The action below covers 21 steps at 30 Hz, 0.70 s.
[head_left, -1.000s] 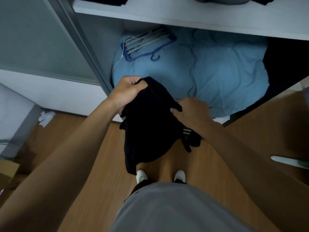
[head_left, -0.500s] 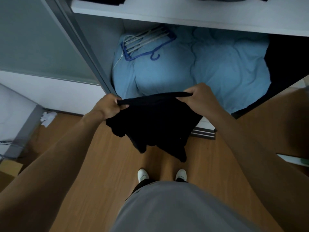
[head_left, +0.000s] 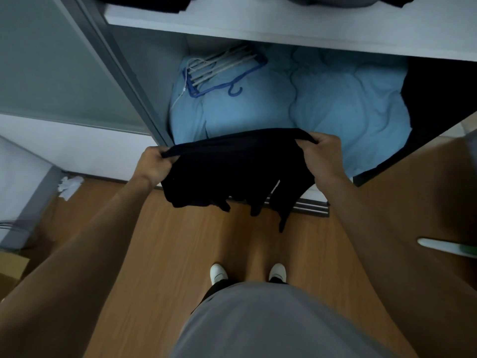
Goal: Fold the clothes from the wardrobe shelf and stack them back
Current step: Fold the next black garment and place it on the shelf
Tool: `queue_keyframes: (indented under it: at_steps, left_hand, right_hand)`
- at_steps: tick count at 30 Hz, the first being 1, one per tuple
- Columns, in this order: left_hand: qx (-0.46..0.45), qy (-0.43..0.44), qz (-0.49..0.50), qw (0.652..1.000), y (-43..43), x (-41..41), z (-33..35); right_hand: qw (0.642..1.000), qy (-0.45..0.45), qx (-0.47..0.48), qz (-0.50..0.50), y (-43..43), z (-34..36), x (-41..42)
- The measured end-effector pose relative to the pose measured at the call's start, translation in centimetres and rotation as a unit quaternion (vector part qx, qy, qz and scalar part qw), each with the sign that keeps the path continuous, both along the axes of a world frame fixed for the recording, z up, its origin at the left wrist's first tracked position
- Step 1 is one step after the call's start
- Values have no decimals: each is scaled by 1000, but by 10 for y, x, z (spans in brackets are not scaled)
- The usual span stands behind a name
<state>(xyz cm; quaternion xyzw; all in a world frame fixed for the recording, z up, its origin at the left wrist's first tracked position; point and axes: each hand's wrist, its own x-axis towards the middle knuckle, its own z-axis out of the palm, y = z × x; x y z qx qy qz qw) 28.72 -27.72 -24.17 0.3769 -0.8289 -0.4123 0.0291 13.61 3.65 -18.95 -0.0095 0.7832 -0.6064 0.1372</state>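
Two grips — left hand (head_left: pixel 157 164), right hand (head_left: pixel 322 156) — clenched on black garment (head_left: pixel 232 171); wood floor (head_left: pixel 180 254), blue bedding (head_left: pixel 335 104) under shelf (head_left: pixel 258 24).

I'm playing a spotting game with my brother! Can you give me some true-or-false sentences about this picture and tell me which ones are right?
1. The left hand and the right hand both grip the black garment. True.
2. The black garment lies folded on the shelf. False: it hangs stretched between the two hands, above the wooden floor.
3. The hangers lie on the blue bedding. True.
4. The person stands barefoot. False: white shoes show on both feet.
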Motion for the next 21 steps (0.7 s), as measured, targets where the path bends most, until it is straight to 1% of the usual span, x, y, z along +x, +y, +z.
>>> queue_keyframes:
  at_steps: [2, 4, 5, 6, 7, 8, 9, 10, 11, 13, 14, 15, 16, 18, 20, 21]
  left_hand:
    - [18, 43, 11, 999, 9, -7, 14]
    - [58, 90, 26, 994, 21, -16, 32]
    - [87, 111, 27, 990, 27, -20, 42]
    - [114, 126, 17, 985, 32, -25, 51]
    - [129, 131, -7, 983, 38, -29, 61]
    - [131, 128, -37, 982, 44, -33, 69]
    - [125, 122, -68, 982, 50, -37, 76]
    - [117, 118, -102, 981, 58, -41, 82]
    - [108, 118, -135, 978, 65, -45, 88]
    - [86, 124, -203, 968, 79, -54, 97]
    - [70, 125, -235, 961, 85, -57, 100]
    - [49, 126, -262, 955, 90, -59, 102]
    - [26, 129, -280, 951, 93, -60, 103]
    - [1, 146, -273, 951, 91, -60, 101]
    - [8, 153, -234, 960, 82, -55, 92]
    - [22, 141, -218, 966, 76, -49, 86]
  right_hand:
    - [999, -17, -14, -32, 3, -4, -7]
    - [996, -56, -30, -58, 7, -10, -15]
    - [995, -71, -26, -63, 10, -15, -19]
    - [996, -75, 1, -56, 12, -19, -23]
    - [996, -71, 52, -34, 15, -24, -27]
    - [991, -60, 123, 10, 15, -27, -27]
    - [978, -48, 189, 71, 13, -27, -24]
    - [962, -32, 233, 135, 7, -24, -18]
    - [951, -5, 238, 197, -3, -21, -10]
    - [939, 42, 158, 301, -29, -7, 9]
    - [934, 55, 112, 335, -42, 1, 19]
    - [931, 72, 84, 349, -53, 6, 26]
    - [929, 96, 84, 347, -61, 10, 29]
    - [932, 145, 88, 320, -67, 16, 27]
    - [940, 146, 79, 297, -65, 17, 23]
    - [946, 136, 65, 287, -63, 19, 22]
